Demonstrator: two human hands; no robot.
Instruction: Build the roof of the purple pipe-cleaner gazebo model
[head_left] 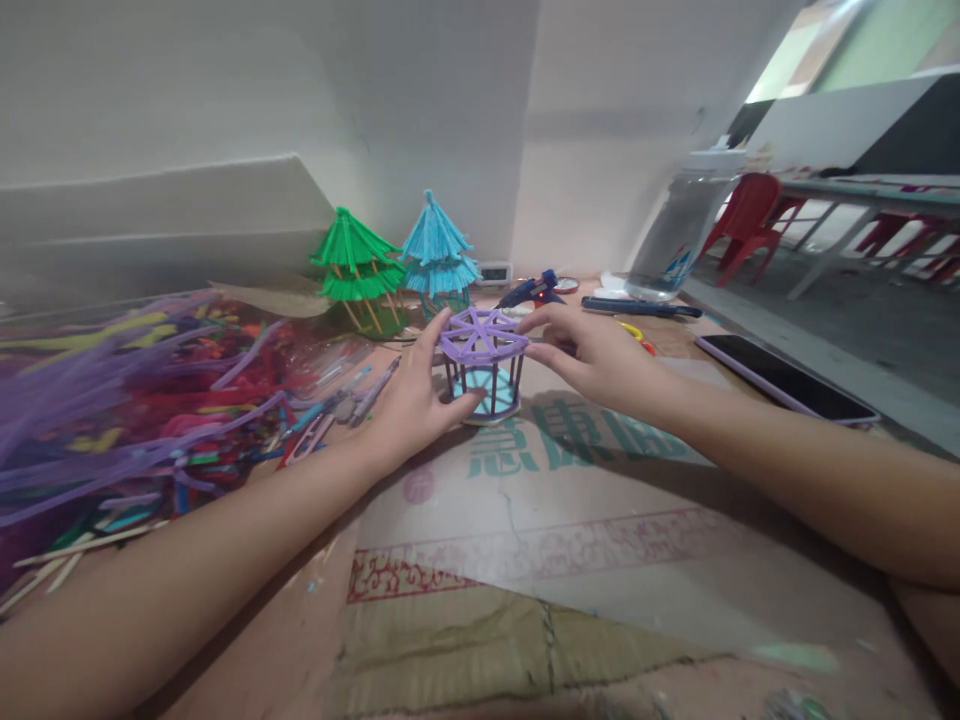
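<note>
While the purple frame [487, 354] stands in front of the blue-roofed model [439, 255], the left hand [412, 400] cups its side and the right hand's grip [524, 337] pinches its top rim [516, 346]. Base [484, 386], posts [494, 390] and spoked top [478, 333] look joined to me; no roof like that model's covers it.

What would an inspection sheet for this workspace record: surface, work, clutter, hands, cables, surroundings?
Surface: printed cardboard on tabletop.
Work: purple frame, upright, light-blue base; green model and blue model behind.
Clutter: colourful heap at left; glue gun behind; phone at right.
Hands: left hand around frame's side; right hand at top rim, grip unclear.
Cables: thin dark cord near green model, ends unclear.
Surroundings: wall behind; red chair at right.
</note>
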